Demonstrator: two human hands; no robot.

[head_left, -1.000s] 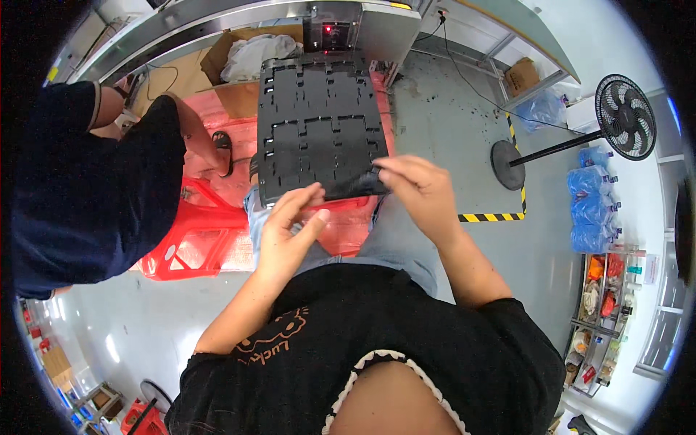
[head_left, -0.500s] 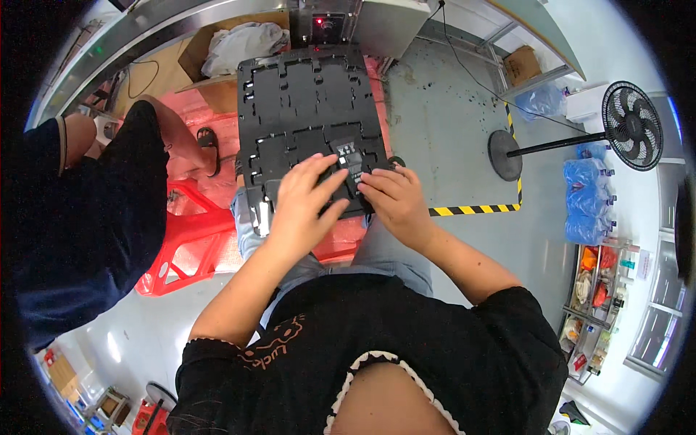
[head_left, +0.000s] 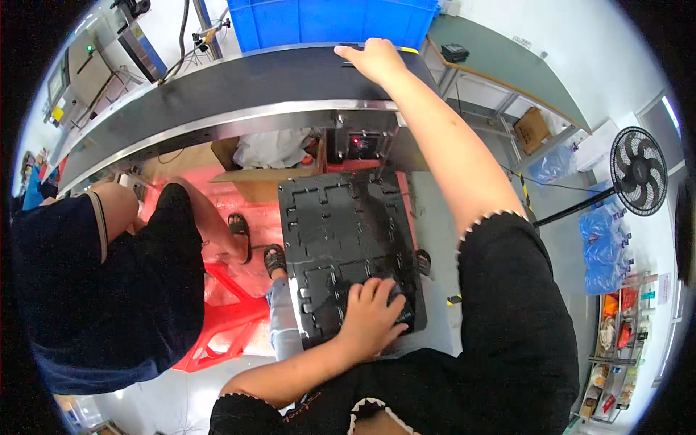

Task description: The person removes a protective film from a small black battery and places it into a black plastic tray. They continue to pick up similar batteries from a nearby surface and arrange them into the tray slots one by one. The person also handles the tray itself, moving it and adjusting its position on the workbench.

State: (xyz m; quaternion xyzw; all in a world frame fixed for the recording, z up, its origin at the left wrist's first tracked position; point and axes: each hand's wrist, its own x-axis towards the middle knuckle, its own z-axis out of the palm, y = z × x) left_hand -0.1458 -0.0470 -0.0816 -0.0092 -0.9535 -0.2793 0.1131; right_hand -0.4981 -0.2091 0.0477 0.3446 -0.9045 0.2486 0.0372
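Black tray [head_left: 330, 232] underlies the spread left hand [head_left: 370, 319]; at the far conveyor edge [head_left: 290, 51] the half-curled right hand [head_left: 380, 62], seemingly picking, needs a pinch; grips unclear.

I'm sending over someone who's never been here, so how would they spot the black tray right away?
Find the long, metal-edged work surface crossing the upper view. Below it, nearer the wearer than the open cardboard box, is the tray, left hand over its near end. Unlike that brown box, it's black and patterned with moulded recesses.
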